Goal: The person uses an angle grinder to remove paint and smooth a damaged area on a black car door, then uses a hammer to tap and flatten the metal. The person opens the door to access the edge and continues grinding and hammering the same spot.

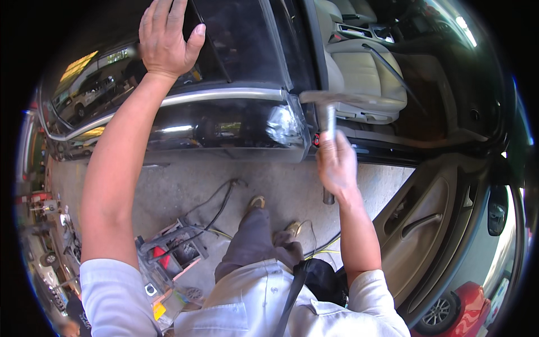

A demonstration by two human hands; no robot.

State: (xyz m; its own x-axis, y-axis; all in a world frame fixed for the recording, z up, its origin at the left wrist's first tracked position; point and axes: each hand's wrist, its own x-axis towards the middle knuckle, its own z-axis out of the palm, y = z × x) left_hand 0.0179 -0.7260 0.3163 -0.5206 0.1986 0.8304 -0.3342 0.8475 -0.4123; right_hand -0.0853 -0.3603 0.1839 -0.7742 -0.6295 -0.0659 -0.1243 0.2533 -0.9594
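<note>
My right hand (338, 163) is closed round the handle of a hammer (331, 119). The hammer's long head is blurred and level with the rear edge of a black car door (219, 126), just to the right of it. A bare, shiny silver patch (285, 124) marks the door's lower corner beside the hammer; whether the head touches the door I cannot tell. My left hand (167, 39) lies with fingers stretched out against the dark window glass (236, 45), above the chrome trim strip (224, 94), and holds nothing.
At right a front door (426, 230) stands swung out, and a beige seat (365, 84) shows inside the car. A tool cart (177, 253) with a red item and black cables (224, 194) is at lower left on the concrete floor (179, 185). A red car (463, 312) is behind.
</note>
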